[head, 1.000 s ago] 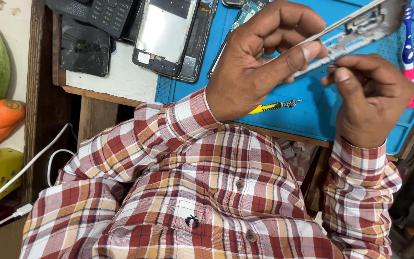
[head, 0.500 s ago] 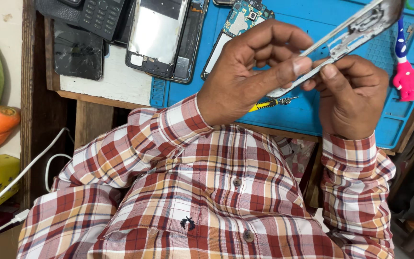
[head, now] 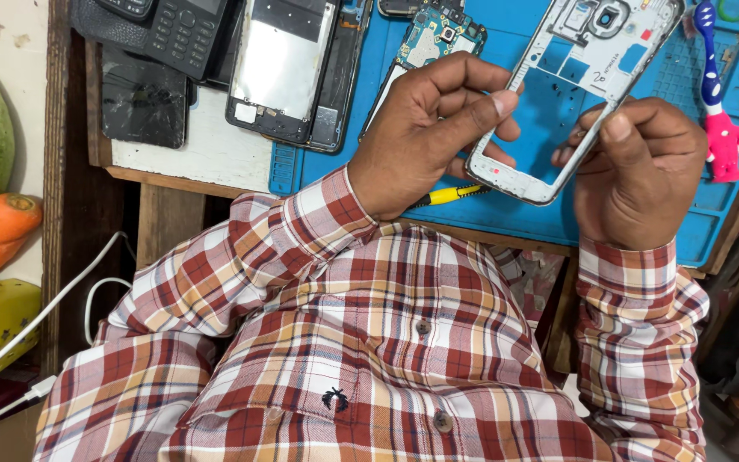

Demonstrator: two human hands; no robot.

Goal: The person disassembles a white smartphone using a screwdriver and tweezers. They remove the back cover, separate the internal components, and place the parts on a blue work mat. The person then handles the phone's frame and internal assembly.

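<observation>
Head view: your left hand (head: 425,141) and right hand (head: 639,171) both pinch the white plastic phone mid-frame (head: 588,51) above the blue silicone repair mat (head: 703,218). Careful: twisting that thin frame could crack it.

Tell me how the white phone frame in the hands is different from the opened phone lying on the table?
The white phone frame is held up in the air by the left hand and right hand; the opened phone lies flat on the table, untouched. The frame is white with an open middle you see blue through; the opened phone is dark with a silvery plate filling it. Both are long rectangles from taken-apart phones.
</observation>
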